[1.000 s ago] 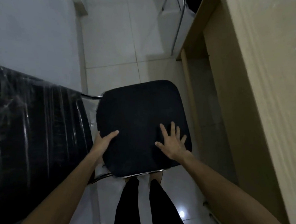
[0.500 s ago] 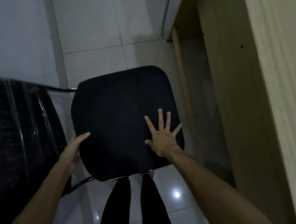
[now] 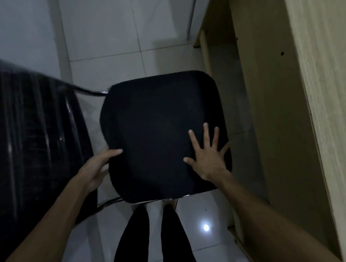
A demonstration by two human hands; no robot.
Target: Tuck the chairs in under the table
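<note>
White tiled floor (image 3: 105,35), wooden table (image 3: 291,97); left hand (image 3: 97,166) grips chair seat (image 3: 160,130), right hand (image 3: 207,157) splayed flat.

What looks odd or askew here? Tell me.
The black padded chair seat sits skewed, its edges at an angle to the light wooden table, not yet under it. The chair's backrest is wrapped in clear plastic. Nothing looks spilled or damaged.

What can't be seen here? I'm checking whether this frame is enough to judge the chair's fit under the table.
Head view only:
- Chair legs: hidden beneath the seat.
- Table top: cut off by the right edge.
- Left hand fingers: curled under the seat edge, out of sight.
- Backrest: blurred, cut off at the left edge.
- Right hand lies flat on the seat; any push cannot be told.
</note>
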